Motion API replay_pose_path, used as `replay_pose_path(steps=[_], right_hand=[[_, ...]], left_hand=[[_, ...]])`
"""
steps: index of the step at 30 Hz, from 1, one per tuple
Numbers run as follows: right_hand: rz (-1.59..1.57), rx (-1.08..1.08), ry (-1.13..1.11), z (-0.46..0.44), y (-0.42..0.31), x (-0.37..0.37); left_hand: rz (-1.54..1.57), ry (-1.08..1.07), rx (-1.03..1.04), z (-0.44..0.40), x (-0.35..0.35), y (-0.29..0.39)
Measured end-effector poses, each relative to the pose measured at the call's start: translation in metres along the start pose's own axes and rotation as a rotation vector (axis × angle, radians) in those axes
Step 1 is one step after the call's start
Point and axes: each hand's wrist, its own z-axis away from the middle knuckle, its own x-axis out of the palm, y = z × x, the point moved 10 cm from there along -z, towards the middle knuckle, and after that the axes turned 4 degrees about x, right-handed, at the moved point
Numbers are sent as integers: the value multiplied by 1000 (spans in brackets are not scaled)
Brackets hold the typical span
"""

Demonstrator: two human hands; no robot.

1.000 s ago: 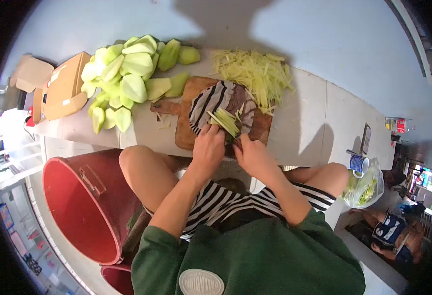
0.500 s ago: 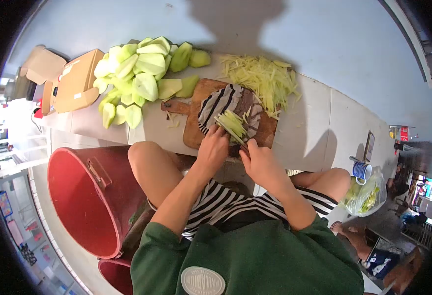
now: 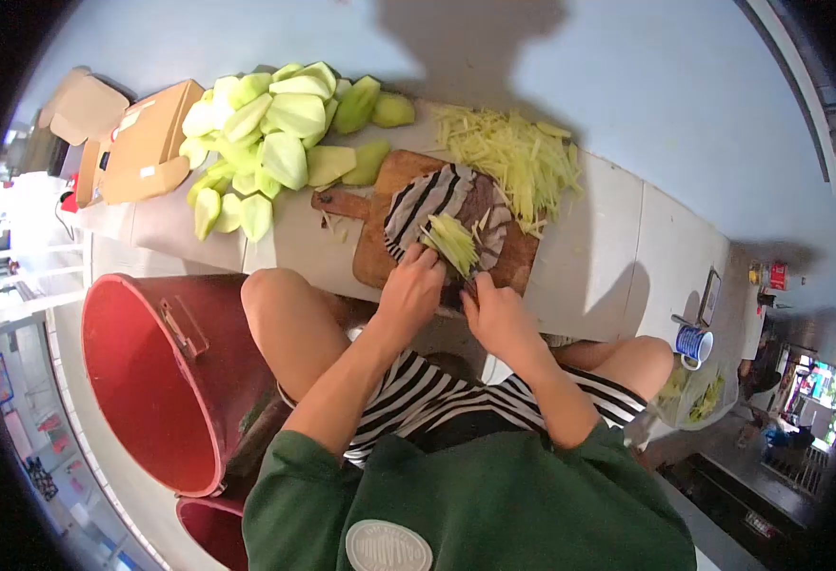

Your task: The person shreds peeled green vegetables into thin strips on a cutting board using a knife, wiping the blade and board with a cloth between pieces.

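Note:
My right hand (image 3: 496, 312) grips a knife (image 3: 472, 277), its blade mostly hidden by my fingers and the strips. Curled fingers of my left hand (image 3: 418, 282) press the near left side of a bundle of pale green strips (image 3: 453, 242). Under the bundle lies a striped cloth (image 3: 425, 202), spread over a wooden cutting board (image 3: 371, 259) with a handle pointing left. Loose cut strips (image 3: 518, 162) are heaped beyond the board's right corner. To the left rises a pile of peeled green fruit pieces (image 3: 294, 116), resembling green mango.
A cardboard box (image 3: 147, 143) stands left of the fruit. A large red bucket (image 3: 151, 381) is on the floor at my left. At the right are a blue-and-white mug (image 3: 692, 344) and a plastic bag (image 3: 706, 404) with green pieces inside.
The strips have spread and shifted slightly on the cloth beside the knife. My view has turned a little; both hands keep nearly the same place. A person's leg at lower right is out of view.

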Motion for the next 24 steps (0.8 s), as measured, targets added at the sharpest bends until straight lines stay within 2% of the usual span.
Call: replay_pose_path(steps=[1,3,14,19,24], right_hand=[[-48,-9,-14,9,-6,-6],[-91,-38,-25,8,-14,-14],[-104,-24,6,-1,8,19],[-104,-9,6,12,-4,-9],[-154,-6,-26,14,-7,-8]], left_hand=[[7,-16,-6,6,4,2],[-17,103,53,1,-7,4],[59,52,-14,8,-5,5],[136,62,-24,8,-4,2],[112,78,53,6,-5,5]])
